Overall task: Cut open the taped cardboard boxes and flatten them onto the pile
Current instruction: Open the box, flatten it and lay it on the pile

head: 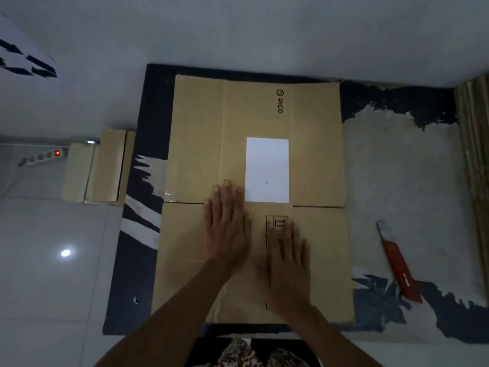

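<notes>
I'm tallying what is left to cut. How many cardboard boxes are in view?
2 for sure: the flattened box under both hands on the dark mat, and a smaller box standing left of the mat by the power strip. Stacked cardboard at the right edge may hold more.

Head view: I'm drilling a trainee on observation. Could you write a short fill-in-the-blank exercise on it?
1. Both hands, left hand and right hand, press flat on the ____.
2. The red box cutter lies to the ____ of the flattened box.
3. The label on the box is ____ in colour.

Missing words: flattened box; right; white
</notes>
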